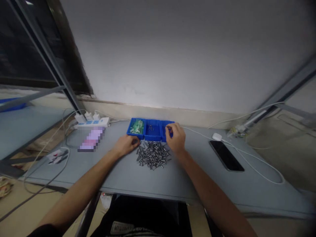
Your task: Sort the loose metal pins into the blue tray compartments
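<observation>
Three blue bins (144, 129) stand side by side at the back of the surface (123, 177), touching one another. The left bin (134, 129) holds a cluster of small green-and-white parts (137, 126), too small to count. The middle bin (153, 130) holds a few metal pins (150, 127), and the right bin (166, 130) is mostly hidden behind the right hand (175, 138).

A single loose pile of metal pins (153, 155) lies on the surface just in front of the bins, too many to count. The left hand (125, 145) rests beside the pile, in front of the left bin, loosely closed with nothing visible in it. The right hand is pinched shut above the right bin, its fingertips (169, 129) at the bin. Whether they grip a pin is too small to tell.

Farther along the surface to the right lie one black phone (225, 155) and one white cabled device (217, 137). To the left sits one power strip (92, 122) with three white plugs (88, 116), and in front of it one pink object (92, 140), blurred out.
</observation>
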Tool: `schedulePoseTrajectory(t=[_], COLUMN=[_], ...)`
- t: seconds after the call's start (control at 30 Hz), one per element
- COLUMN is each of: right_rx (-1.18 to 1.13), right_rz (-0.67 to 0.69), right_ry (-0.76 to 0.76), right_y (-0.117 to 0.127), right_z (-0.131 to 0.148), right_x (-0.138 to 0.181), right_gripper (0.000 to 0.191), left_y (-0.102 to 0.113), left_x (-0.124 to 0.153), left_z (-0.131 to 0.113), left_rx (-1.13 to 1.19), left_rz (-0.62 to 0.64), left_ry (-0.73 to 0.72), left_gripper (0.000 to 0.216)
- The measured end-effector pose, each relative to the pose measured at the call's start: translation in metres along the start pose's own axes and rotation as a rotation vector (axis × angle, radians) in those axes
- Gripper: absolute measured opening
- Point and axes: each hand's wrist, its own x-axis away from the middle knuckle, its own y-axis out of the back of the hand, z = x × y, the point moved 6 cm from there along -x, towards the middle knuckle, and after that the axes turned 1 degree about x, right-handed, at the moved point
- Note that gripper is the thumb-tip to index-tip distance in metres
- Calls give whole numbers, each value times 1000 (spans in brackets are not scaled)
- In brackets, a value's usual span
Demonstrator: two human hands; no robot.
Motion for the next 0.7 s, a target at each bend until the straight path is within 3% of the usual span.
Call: schedulePoseTrajectory(t=[0.3, 0.53, 0.7], right_rx=[-124, -132, -89], right_rz=[303, 419, 543], right_ry=[286, 284, 269], right_y=[-25, -33, -41], right_z=[51, 53, 56], right_x=[20, 27, 36], right_gripper=[16, 20, 17], left_y=[-4, -10, -9], left_x=[0, 0, 2], left_z=[2, 2, -12], left_rx=[22, -19, 43], left_rz=[6, -3, -24], left_ry=[66, -5, -139], left_gripper=[17, 20, 26])
